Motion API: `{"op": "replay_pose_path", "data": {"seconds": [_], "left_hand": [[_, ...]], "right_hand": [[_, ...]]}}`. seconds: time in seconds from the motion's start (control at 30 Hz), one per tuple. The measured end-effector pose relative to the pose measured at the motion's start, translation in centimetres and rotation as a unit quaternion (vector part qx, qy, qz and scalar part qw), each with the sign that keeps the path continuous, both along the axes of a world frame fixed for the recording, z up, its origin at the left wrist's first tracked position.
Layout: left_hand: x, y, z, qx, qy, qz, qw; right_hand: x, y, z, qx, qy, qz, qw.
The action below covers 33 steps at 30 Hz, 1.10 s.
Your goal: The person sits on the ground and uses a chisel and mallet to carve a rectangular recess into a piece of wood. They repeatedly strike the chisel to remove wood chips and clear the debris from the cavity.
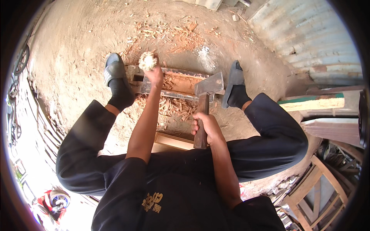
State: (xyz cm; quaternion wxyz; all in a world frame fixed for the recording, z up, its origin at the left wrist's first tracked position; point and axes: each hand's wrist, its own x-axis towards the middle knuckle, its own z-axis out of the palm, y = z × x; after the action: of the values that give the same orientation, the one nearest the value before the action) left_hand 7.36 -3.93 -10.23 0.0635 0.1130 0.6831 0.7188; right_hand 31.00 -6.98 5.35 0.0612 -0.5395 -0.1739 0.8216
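Note:
My left hand (155,76) is wrapped round an upright tool, apparently a chisel (148,61), whose pale handle top is frayed like a brush. Its lower end is hidden by the hand and the wood. Under it lies a dark-edged wooden block (181,82) with a long reddish hollow and loose chips inside, set crosswise between my feet. With my right hand (208,127) I grip the brown wooden handle of a hammer (209,84). Its broad, blocky grey head hangs over the block's right end, apart from the chisel.
Wood shavings (173,109) are scattered on the dirt floor around the block. A light wooden frame piece (173,141) lies close to my lap. Corrugated metal sheeting (308,42) stands at the right, above stacked boards (331,127) and a wooden chair frame (308,184).

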Motion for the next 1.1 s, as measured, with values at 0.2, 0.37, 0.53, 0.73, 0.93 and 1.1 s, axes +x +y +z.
{"op": "replay_pose_path", "data": {"seconds": [0.2, 0.37, 0.53, 0.73, 0.93, 1.1], "left_hand": [[-0.5, -0.9, -0.3, 0.048, -0.012, -0.087, 0.995], [-3.3, -2.2, 1.3, -0.055, -0.064, -0.228, 0.970], [-3.7, -2.1, 1.6, -0.156, 0.089, -0.182, 0.967], [-1.9, -1.3, -2.1, -0.108, -0.024, -0.206, 0.972], [-1.1, -1.2, -2.0, -0.156, 0.031, -0.228, 0.961], [-1.0, -1.6, -2.7, -0.162, 0.052, -0.246, 0.954]], "right_hand": [[-1.4, -0.5, 1.1, 0.040, -0.020, 0.061, 0.997], [-2.4, -0.7, 1.8, 0.065, -0.035, 0.103, 0.992], [-2.8, -1.0, 1.6, 0.057, -0.042, 0.112, 0.991], [-3.0, -1.3, 2.0, 0.054, -0.047, 0.122, 0.990], [-4.9, -0.4, 4.4, 0.153, -0.049, 0.143, 0.977], [-10.4, 3.0, 12.7, 0.327, 0.100, 0.061, 0.938]]}}
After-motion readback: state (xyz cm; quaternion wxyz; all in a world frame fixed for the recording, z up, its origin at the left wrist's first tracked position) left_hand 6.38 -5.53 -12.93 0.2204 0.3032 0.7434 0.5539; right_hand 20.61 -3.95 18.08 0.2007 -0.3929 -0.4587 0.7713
